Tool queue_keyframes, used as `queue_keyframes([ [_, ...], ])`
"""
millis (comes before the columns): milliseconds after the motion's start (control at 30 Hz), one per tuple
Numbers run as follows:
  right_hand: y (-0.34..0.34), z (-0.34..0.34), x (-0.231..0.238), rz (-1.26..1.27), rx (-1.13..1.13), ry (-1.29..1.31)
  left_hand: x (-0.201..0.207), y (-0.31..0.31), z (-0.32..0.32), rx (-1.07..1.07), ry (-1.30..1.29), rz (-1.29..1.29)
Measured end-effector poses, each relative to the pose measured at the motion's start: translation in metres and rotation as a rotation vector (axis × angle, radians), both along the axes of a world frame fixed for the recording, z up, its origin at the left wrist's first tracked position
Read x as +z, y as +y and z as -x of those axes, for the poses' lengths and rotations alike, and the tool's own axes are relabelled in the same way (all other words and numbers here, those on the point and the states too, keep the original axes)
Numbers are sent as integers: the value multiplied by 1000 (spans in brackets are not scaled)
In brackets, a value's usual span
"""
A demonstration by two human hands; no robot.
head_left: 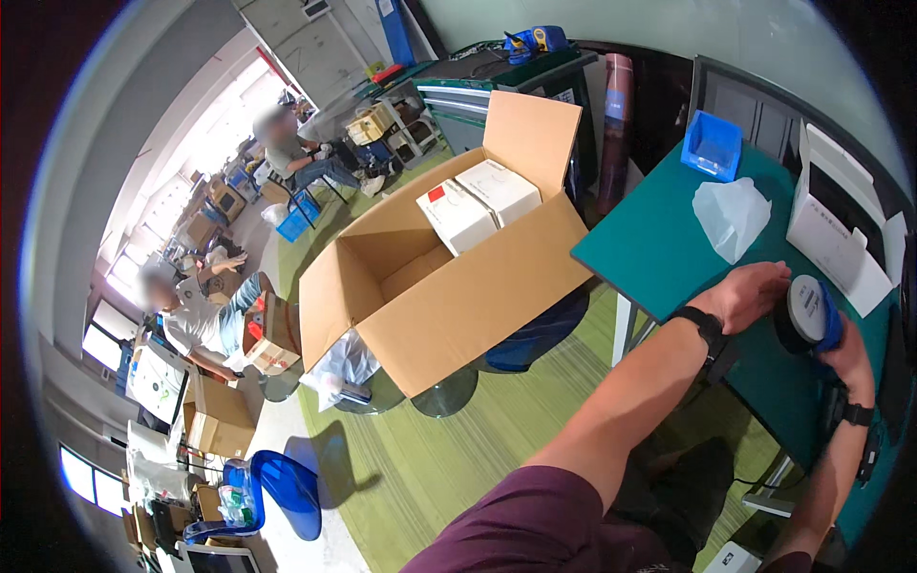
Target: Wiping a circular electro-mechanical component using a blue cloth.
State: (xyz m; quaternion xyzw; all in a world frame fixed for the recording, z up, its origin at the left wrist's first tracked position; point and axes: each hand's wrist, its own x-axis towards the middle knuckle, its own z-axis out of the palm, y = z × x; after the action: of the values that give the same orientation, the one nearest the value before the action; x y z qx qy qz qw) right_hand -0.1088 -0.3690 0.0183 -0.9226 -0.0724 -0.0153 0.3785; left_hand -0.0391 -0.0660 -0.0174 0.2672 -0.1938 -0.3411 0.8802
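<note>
Over the green tabletop (650,234), my right hand (845,353) is closed around the blue side of a round black device (805,310) with a pale, printed disc face. My left hand (750,294) is just left of it, its fingers stretched toward the device's edge; whether they touch it I cannot tell. A crumpled white plastic bag (731,218) lies beyond my left hand. To the right of the bag stands an opened white box (841,229) with its flaps up.
A blue bin (712,145) stands at the table's far edge. Left of the table, a large open carton (468,310) holds white boxes (478,205). A blue trash bin (289,492) is at lower left. Two people sit farther off to the left, one beside a smaller carton (274,334).
</note>
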Motion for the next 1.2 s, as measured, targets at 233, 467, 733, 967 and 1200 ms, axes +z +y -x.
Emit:
queue_keyframes([
  [233,16,14,12,78,10,25,2,-1,5,51,45,-41],
  [467,25,22,15,97,-66,48,6,-1,9,63,4,-41],
  [733,34,27,23,151,-49,0,10,-3,11,90,12,-58],
  [967,27,15,8,222,-122,-93,3,-2,6,86,-45,-3],
  [1200,30,10,12,210,-196,-69,14,4,11,86,-53,-64],
])
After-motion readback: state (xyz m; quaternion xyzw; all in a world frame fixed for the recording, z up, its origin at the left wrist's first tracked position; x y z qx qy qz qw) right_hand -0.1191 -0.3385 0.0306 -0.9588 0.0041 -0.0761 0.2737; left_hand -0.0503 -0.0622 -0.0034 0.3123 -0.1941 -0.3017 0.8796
